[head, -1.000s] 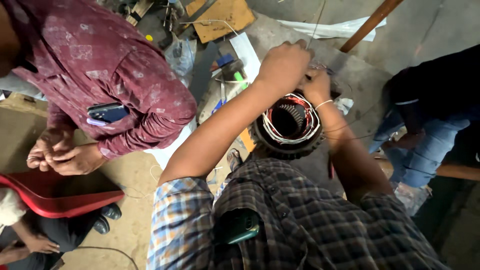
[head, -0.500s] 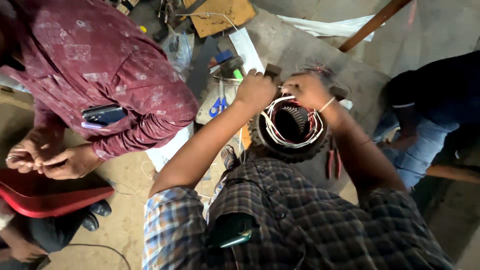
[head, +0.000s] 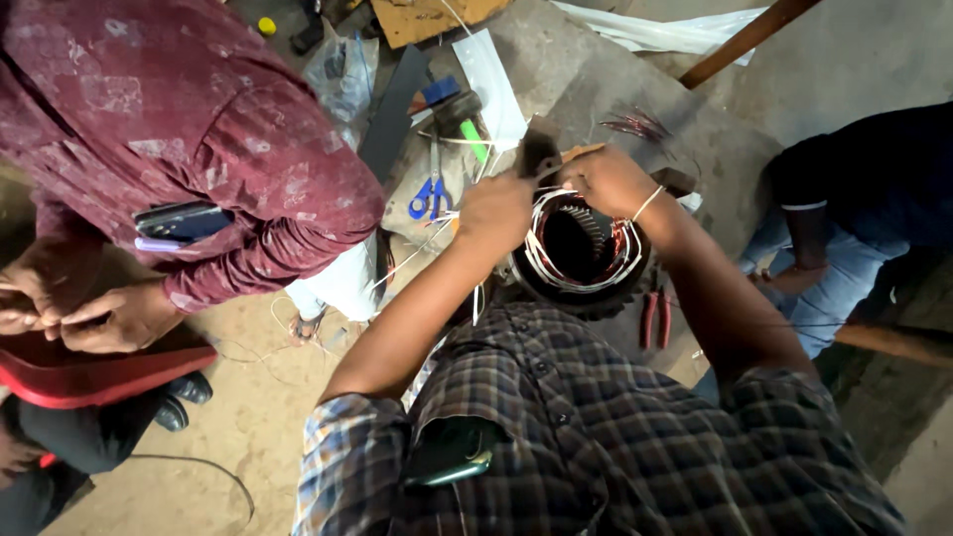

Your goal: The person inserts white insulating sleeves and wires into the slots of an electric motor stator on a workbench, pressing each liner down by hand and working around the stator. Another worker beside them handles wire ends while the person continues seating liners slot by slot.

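Your left hand (head: 493, 210) rests on the near left rim of the round motor stator (head: 581, 253), fingers curled onto its white-sleeved windings; whether they pinch a wire, you cannot tell. Your right hand (head: 604, 179) closes around a wooden-handled hammer (head: 544, 151) held just above the stator's far edge. The stator sits on the grey floor straight ahead of you, copper coils showing inside. Blue-handled scissors (head: 428, 199) lie to its left, red-handled pliers (head: 655, 318) to its right. A person in a maroon shirt (head: 189, 139) bends at your left.
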`<state>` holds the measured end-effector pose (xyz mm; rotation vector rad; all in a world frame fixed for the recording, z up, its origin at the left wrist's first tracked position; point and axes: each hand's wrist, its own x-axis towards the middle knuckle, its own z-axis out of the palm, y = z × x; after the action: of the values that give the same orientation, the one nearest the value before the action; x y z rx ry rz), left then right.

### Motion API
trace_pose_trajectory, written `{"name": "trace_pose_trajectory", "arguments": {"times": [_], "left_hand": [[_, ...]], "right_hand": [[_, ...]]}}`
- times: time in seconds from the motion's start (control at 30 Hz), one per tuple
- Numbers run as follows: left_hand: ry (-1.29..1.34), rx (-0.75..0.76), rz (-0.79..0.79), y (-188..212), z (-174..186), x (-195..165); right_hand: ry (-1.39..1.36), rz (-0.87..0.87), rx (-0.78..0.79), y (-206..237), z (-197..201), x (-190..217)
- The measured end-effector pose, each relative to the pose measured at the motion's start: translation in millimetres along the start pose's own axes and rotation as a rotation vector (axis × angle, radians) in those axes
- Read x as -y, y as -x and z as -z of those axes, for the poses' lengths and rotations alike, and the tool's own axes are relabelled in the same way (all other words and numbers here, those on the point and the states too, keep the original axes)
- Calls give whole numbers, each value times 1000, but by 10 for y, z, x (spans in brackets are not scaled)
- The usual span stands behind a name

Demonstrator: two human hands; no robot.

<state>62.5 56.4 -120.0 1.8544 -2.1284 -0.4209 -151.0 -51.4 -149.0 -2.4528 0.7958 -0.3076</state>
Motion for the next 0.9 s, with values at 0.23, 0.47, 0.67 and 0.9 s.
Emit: {"name": "trace_pose_trajectory", "arguments": {"times": [0.23, 0.47, 0.67, 0.9], "left_hand": [[522, -22, 182, 216, 81, 365], [579, -72, 201, 258, -135, 555], [725, 14, 61, 222, -268, 867], [713, 23, 110, 180, -336, 1503]], "right_hand": [[119, 132, 5, -105, -2, 196], [115, 289, -65, -111, 26, 512], [-117, 156, -158, -191, -224, 672], [-91, 59, -150, -199, -306, 648]]}}
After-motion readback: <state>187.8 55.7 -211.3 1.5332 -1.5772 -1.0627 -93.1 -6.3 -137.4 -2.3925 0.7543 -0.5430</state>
